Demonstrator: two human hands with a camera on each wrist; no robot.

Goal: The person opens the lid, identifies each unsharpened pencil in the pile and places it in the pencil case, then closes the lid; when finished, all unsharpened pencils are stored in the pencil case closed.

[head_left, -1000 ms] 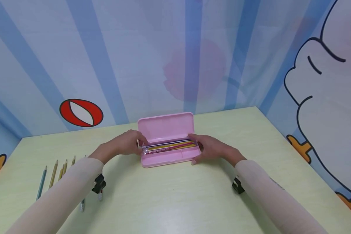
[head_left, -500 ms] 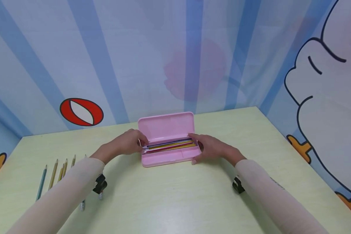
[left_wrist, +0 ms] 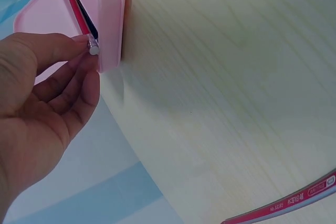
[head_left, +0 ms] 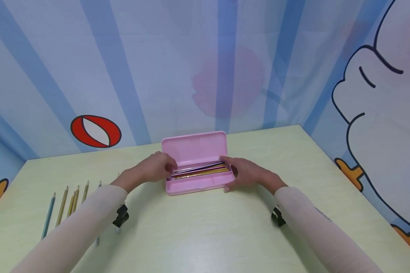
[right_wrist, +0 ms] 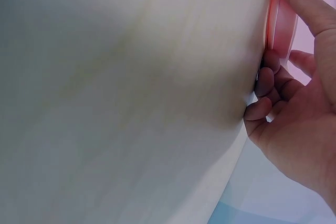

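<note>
A pink pencil case lies with its lid raised near the back of the table, holding several pencils in its long compartment. At its left end my left hand pinches the eraser end of a red pencil between thumb and fingers, as the left wrist view shows. The pencil slants inside the case. My right hand grips the case's right end, thumb at the front and a finger by the hinge side. In the right wrist view, the right hand hides part of that end.
To the left, several loose pencils lie on the table, among them a blue one and a yellowish one; my left sleeve covers parts of them. A printed curtain hangs right behind the table's back edge.
My left hand has shifted slightly right and inward over the case, and the pencils' left ends have moved with it. My right hand stays at the case's right end.
</note>
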